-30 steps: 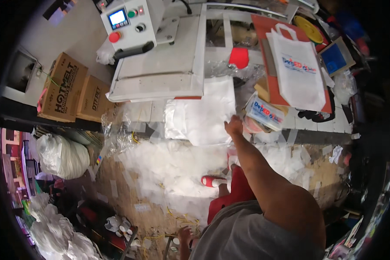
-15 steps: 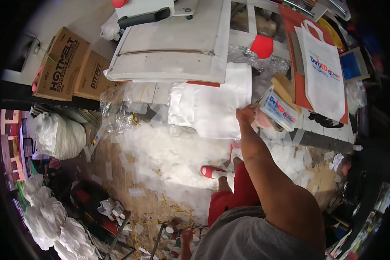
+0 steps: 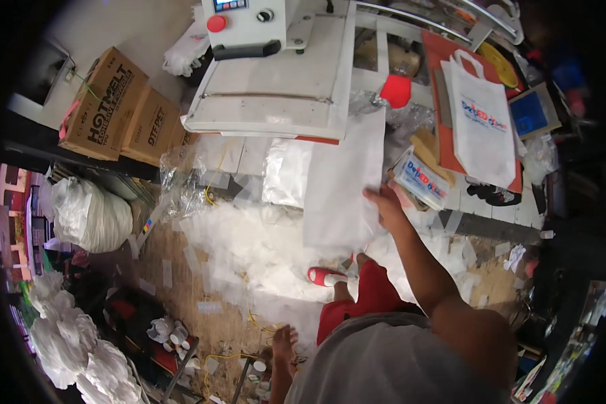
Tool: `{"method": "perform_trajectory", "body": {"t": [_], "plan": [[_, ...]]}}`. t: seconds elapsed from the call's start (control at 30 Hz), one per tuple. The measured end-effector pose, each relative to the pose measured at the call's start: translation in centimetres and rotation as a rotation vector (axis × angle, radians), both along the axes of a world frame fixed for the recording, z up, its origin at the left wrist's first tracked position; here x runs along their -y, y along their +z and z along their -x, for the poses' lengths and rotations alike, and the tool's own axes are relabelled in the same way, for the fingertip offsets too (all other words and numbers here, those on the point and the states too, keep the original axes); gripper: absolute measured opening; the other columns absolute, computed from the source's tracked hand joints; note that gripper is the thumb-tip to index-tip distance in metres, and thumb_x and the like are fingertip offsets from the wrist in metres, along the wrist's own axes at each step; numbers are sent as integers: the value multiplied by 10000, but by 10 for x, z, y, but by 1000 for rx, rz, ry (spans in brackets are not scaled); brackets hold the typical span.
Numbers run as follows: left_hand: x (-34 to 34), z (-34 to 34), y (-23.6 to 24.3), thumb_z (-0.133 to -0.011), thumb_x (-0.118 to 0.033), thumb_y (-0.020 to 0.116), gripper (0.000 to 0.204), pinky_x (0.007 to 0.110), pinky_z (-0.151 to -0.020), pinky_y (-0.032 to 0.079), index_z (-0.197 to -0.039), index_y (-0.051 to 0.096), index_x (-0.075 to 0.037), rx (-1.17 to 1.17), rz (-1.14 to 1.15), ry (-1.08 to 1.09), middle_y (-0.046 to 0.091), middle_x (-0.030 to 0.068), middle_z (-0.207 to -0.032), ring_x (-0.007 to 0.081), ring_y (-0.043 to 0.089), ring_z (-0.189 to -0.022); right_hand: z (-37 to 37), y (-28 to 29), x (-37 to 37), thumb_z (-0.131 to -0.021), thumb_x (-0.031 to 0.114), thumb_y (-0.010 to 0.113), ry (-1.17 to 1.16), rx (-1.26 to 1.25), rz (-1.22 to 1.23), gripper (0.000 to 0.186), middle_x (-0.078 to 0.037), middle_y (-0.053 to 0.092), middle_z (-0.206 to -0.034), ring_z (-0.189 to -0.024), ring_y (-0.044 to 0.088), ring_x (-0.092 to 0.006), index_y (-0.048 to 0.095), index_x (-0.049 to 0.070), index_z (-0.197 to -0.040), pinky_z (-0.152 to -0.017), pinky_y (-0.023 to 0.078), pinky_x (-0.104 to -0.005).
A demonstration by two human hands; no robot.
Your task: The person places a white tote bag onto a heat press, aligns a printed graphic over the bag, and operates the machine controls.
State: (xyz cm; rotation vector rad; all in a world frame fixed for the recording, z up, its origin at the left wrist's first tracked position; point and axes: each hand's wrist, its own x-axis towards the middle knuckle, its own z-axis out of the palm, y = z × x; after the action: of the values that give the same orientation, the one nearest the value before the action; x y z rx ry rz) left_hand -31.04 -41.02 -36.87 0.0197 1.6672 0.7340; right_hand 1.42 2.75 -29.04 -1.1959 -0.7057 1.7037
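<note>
My right hand [image 3: 384, 207] pinches the right edge of a plain white sheet [image 3: 340, 192], paper or thin cloth. The sheet's near end hangs past the bench edge over the floor, and its far end reaches up beside the heat press [image 3: 269, 101]. Just right of that hand lies a stack of printed pieces [image 3: 421, 178] with blue and red lettering. To the left of the sheet rests a shiny white or clear plastic-like piece [image 3: 284, 172]. My left hand [image 3: 284, 342] is low near my body, holding nothing, its fingers loosely apart.
A white printed bag [image 3: 481, 121] lies on an orange-red board at the right. Brown cartons [image 3: 104, 104] stand at the left, above a full white sack [image 3: 91, 214]. Scraps and a pale heap [image 3: 249, 249] cover the floor, with a yellow cord [image 3: 252, 316].
My right hand has drawn the white sheet toward me and down over the bench edge. My left hand has risen a little, and the view has shifted slightly.
</note>
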Motion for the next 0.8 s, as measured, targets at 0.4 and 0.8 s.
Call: {"method": "perform_trajectory", "body": {"t": [0.4,0.8], "plan": [[-271,-111,179,-955,-174,584,693,468,-951,495,-1510,169,-148,431,-669,-163,516,211,-1320,303,557,-1164,-125,136,132,-807,128,724,117,343,47,704,-129,615,-1174,-1054,602,-225,374,7,-1406,-932,473,-374],[-411,-273,370,-912,23,580,460,207,-745,471,-1356,480,-42,-383,-1444,-349,626,57,-1064,76,573,-864,-283,308,70,-806,-113,638,-286,517,-673,461,-25,614,-1076,-930,564,-83,566,24,-1240,-820,463,-227]]}}
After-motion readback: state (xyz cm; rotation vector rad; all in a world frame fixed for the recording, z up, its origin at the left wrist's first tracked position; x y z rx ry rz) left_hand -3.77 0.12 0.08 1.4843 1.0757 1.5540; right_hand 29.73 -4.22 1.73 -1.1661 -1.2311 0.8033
